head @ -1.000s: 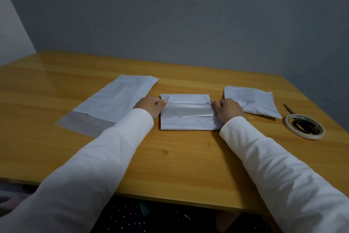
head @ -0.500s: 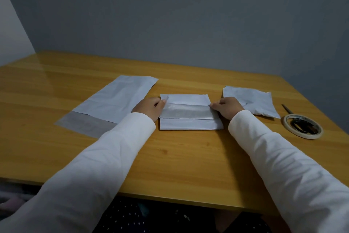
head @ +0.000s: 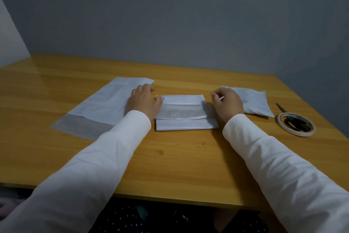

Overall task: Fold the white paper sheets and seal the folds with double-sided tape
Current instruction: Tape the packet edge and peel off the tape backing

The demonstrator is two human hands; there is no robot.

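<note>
A folded white sheet [head: 187,114] lies flat at mid-table, a greyish band across its middle. My left hand [head: 142,103] sits just left of it with its fingers spread over a larger flat white sheet [head: 105,104]; the thumb tip touches the folded sheet's far left corner. My right hand [head: 227,103] hovers off the folded sheet's right end, fingers loosely curled and holding nothing. A roll of double-sided tape [head: 283,127] lies at the far right.
Another folded white packet [head: 254,103] lies beyond my right hand. Scissors [head: 281,108] rest with their black handles inside the tape roll. The wooden table [head: 179,166] ends at a grey wall behind and at its near edge by my lap.
Both hands have let go of the folded sheet's ends. The left moved up and left onto the flat sheet; the right lifted away to the right and its fingers loosened.
</note>
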